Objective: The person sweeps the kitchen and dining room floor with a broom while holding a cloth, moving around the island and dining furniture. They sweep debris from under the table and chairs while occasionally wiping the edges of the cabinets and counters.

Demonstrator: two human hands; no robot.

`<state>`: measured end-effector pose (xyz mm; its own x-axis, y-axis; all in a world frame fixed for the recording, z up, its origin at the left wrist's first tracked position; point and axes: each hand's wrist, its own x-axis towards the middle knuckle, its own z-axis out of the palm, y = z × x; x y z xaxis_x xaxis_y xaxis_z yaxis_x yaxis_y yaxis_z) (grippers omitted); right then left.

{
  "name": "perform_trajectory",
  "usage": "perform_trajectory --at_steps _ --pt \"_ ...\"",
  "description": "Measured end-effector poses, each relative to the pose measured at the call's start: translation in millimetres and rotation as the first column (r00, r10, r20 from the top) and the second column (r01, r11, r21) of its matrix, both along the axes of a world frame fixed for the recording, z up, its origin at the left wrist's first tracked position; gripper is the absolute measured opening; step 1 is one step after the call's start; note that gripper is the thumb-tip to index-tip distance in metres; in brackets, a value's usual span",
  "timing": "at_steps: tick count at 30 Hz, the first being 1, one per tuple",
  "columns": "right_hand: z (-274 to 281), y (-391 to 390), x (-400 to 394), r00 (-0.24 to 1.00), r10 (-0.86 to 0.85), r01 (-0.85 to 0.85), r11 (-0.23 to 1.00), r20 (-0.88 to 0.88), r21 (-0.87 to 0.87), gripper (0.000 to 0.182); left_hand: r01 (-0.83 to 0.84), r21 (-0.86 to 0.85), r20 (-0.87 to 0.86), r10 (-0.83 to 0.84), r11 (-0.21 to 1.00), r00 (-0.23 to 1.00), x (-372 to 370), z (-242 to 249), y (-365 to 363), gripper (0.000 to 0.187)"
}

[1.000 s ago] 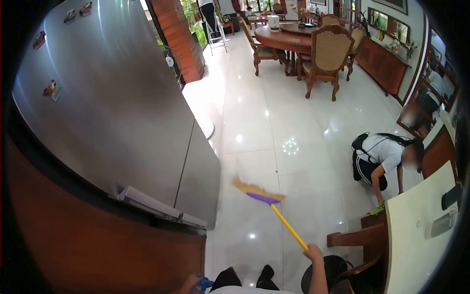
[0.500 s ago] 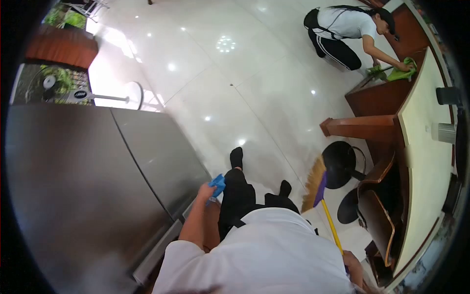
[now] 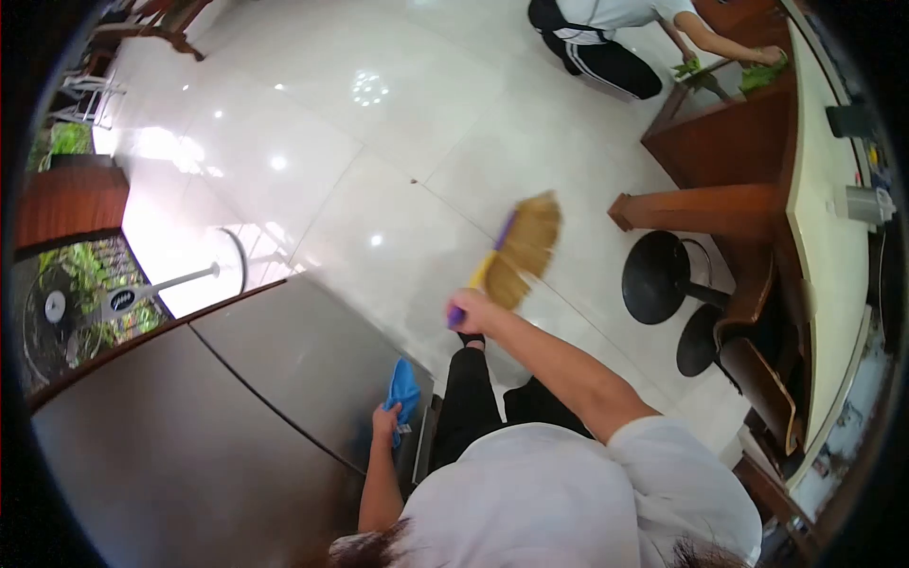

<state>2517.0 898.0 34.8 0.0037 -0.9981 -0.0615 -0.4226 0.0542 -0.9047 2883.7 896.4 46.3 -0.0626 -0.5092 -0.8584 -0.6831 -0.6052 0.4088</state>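
Observation:
Out in front of my body, my right hand (image 3: 471,312) is wrapped round the handle of a broom (image 3: 527,248). Its tan bristles fan out past the hand, with a purple binding and a yellow stick; the rest of the stick is hidden. My left hand (image 3: 386,419) grips a blue cloth (image 3: 403,390), which hangs beside the grey metal refrigerator (image 3: 237,398). My legs show below, with the floor (image 3: 398,275) of glossy white tile under the broom.
A co-worker (image 3: 606,43) crouches at the upper right, holding a green cloth (image 3: 757,74) against the brown wooden counter (image 3: 729,142). Stools with round black bases (image 3: 655,276) stand by the counter. A standing fan (image 3: 175,281) is behind the refrigerator. A small dark speck (image 3: 414,181) lies on the floor.
My right hand has swung the broom from low at my right side up and forward to the middle. The blue cloth now hangs more stretched out in my left hand. The view has turned.

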Motion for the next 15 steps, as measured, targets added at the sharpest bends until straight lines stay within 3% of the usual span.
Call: perform_trajectory --at_steps 1,2,3,4,6,8,9,10,11,12,13,14,15 --pt "12.0 -28.3 3.3 0.998 0.062 -0.062 0.997 -0.005 -0.037 0.014 0.017 0.012 -0.013 -0.017 1.000 1.000 4.2 -4.1 4.3 0.021" --pt "34.8 -60.5 11.5 0.720 -0.489 0.162 0.809 0.493 0.565 0.017 0.074 0.022 0.058 -0.075 0.997 0.996 15.7 -18.4 10.6 0.019" --pt "45.4 -80.1 17.8 0.063 -0.934 -0.116 0.343 0.351 0.932 0.021 0.132 0.035 0.128 -0.135 0.991 0.982 21.3 -26.6 11.9 0.019" --pt "52.0 -74.4 11.0 0.052 -0.939 -0.098 0.335 0.341 0.937 0.021 0.149 0.044 0.114 -0.153 0.988 0.982 19.1 -24.0 8.5 0.019" --pt "68.1 -58.6 -7.0 0.074 -0.861 -0.245 0.474 0.504 0.846 0.025 0.274 0.095 0.057 -0.280 0.957 0.958 13.0 -17.9 -0.1 0.020" --pt "59.8 -8.5 -37.8 0.268 -0.721 -0.164 0.620 0.640 0.767 0.028 0.320 0.084 0.060 -0.325 0.944 0.944 7.2 -16.7 -9.6 0.023" --pt "79.1 15.1 -50.1 0.485 -0.699 -0.054 0.576 0.526 0.816 0.030 0.347 0.065 0.083 -0.352 0.936 0.932 1.3 -17.7 -19.4 0.026" --pt "47.7 59.1 -55.9 0.300 -0.724 -0.151 0.607 0.621 0.781 0.028 0.559 0.040 0.168 -0.557 0.828 0.813 -4.1 -20.3 -30.6 0.031" --pt "79.6 82.1 -64.6 0.302 -0.714 -0.188 0.605 0.632 0.774 0.027 0.658 -0.045 0.144 -0.646 0.752 0.749 -6.8 -34.6 -46.8 0.036" --pt "98.0 122.7 -72.4 0.488 -0.646 -0.136 0.607 0.586 0.783 0.028 0.607 -0.032 0.201 -0.590 0.794 0.782 -6.0 -57.3 -52.7 0.041" --pt "115.8 169.3 -74.7 0.521 -0.714 0.000 0.548 0.468 0.836 0.028 0.529 0.071 0.182 -0.532 0.846 0.827 -30.6 -28.4 -71.0 0.046" --pt "160.6 207.6 -79.7 0.639 -0.659 0.003 0.517 0.396 0.856 0.027 0.484 0.010 0.188 -0.477 0.875 0.858 -39.9 -25.0 -88.3 0.046" --pt "159.8 273.4 -85.4 0.772 -0.550 -0.016 0.487 0.320 0.873 0.026 0.490 -0.099 0.146 -0.475 0.866 0.868 -46.5 -28.1 -96.6 0.042"
